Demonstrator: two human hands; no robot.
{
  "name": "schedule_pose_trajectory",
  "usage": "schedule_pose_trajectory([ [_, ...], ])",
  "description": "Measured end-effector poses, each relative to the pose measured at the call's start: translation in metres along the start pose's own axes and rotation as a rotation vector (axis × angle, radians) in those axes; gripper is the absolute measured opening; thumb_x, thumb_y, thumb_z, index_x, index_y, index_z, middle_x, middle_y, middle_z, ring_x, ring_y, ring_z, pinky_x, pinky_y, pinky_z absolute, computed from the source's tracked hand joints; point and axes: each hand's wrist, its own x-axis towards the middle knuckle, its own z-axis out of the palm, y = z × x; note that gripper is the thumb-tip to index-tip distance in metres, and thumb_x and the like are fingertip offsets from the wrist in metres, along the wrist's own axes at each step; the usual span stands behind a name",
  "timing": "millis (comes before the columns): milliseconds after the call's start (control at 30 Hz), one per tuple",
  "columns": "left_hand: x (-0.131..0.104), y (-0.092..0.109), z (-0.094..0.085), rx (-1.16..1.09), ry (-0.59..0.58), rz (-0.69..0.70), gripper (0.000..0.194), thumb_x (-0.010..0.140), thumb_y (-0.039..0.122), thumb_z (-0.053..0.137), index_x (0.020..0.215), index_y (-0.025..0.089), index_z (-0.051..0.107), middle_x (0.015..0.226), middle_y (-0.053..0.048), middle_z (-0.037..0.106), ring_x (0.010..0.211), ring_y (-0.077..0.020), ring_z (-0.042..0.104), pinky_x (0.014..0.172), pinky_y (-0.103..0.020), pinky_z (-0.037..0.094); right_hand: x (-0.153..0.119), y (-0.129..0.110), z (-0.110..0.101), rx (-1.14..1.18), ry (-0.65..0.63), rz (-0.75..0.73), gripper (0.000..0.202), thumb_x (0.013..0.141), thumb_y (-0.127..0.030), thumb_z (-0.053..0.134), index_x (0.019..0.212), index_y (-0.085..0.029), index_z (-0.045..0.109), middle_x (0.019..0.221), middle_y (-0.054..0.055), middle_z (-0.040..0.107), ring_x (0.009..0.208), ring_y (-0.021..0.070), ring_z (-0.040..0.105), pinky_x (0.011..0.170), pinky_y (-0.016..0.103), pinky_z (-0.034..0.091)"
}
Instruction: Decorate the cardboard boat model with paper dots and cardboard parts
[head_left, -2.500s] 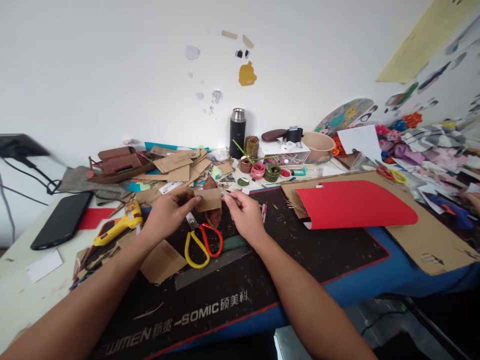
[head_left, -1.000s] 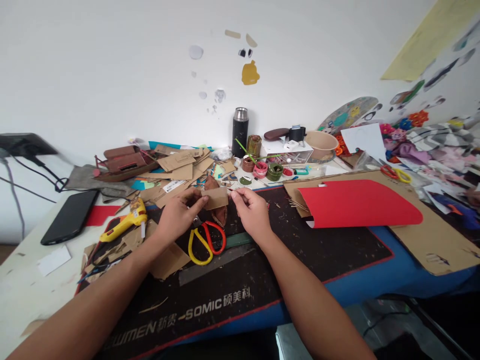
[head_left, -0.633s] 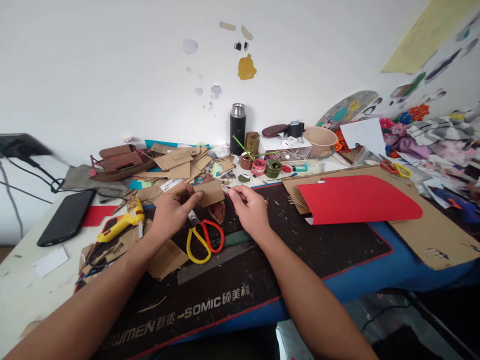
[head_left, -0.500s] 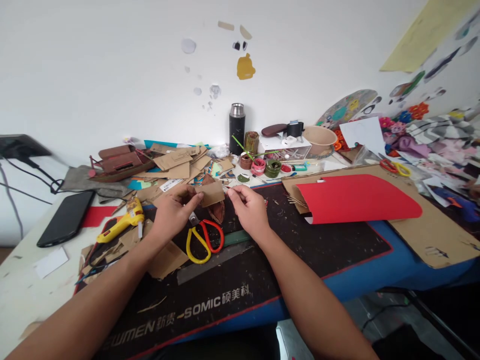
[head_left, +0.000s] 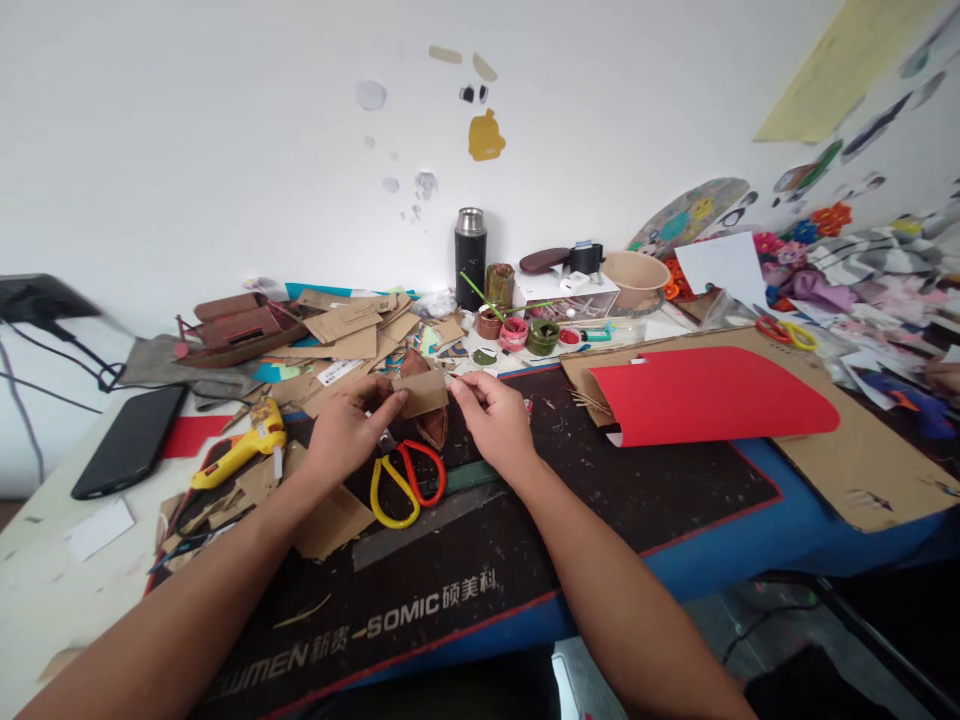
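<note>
A small piece of brown cardboard (head_left: 422,393) is pinched at its left edge by my left hand (head_left: 346,425). My right hand (head_left: 492,420) is closed at the right end of the same piece, thumb against fingers; a tiny light spot shows at its fingertips. Behind and below the piece lies a brown, boat-shaped object (head_left: 433,430), partly covered by it. Scissors with one yellow and one red handle (head_left: 395,492) rest on the dark mat (head_left: 600,520) just in front, their blades mostly hidden by my left hand.
A yellow glue gun (head_left: 244,447) and a black phone (head_left: 131,440) lie at left. Behind stand cardboard scraps (head_left: 352,325), a brown model boat (head_left: 240,328), a black flask (head_left: 470,262) and paint pots (head_left: 543,337). Red sheet (head_left: 712,397) lies on cardboard at right.
The whole view has shifted very slightly. The cardboard piece has tilted a little between my hands, while both hands keep nearly the same pose.
</note>
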Motion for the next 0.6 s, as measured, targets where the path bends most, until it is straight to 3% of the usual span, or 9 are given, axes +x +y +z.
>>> schedule_pose_trajectory([
  [600,-0.002,-0.001,0.003,0.022,0.007,0.039,0.032,0.095,0.052,0.063,0.079,0.024,0.060,0.072,0.003,0.064,0.067,-0.0175,0.058,0.068,-0.031,0.044,0.002,0.013,0.000,-0.194,-0.148,0.099,0.018,0.101,-0.033,0.066,0.111,-0.022,0.077,0.072,-0.001,0.071,0.066,0.0193,0.066,0.065,0.029,0.044],
])
